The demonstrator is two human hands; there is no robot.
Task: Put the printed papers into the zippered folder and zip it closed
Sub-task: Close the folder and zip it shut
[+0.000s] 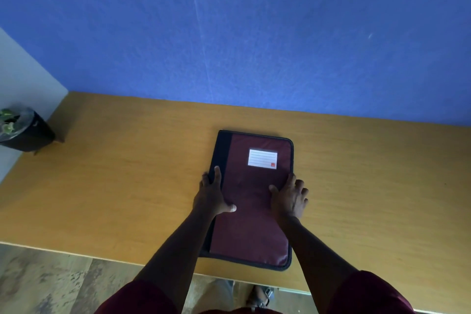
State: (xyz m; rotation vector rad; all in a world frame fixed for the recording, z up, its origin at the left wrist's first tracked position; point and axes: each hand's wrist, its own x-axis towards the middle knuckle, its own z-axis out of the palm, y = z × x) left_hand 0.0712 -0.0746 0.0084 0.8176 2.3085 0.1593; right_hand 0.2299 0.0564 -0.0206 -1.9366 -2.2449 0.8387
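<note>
Our left hand lies flat, fingers spread over the spine edge of the zippered folder, gripping nothing. The folder lies closed on the desk, long axis running away from us. Our right hand rests open on its right edge, nearer the zip side. No papers show.

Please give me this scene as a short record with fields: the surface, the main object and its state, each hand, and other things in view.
surface: wooden table against a blue wall
main object: maroon zippered folder with dark spine, lying flat, cover closed
label: white lined card on the cover, blank
papers: none visible
left hand: on the folder's spine edge, thumb on the cover
right hand: on the folder's opposite edge, fingers spread
zipper state: cannot tell
other: potted plant at far left
</note>
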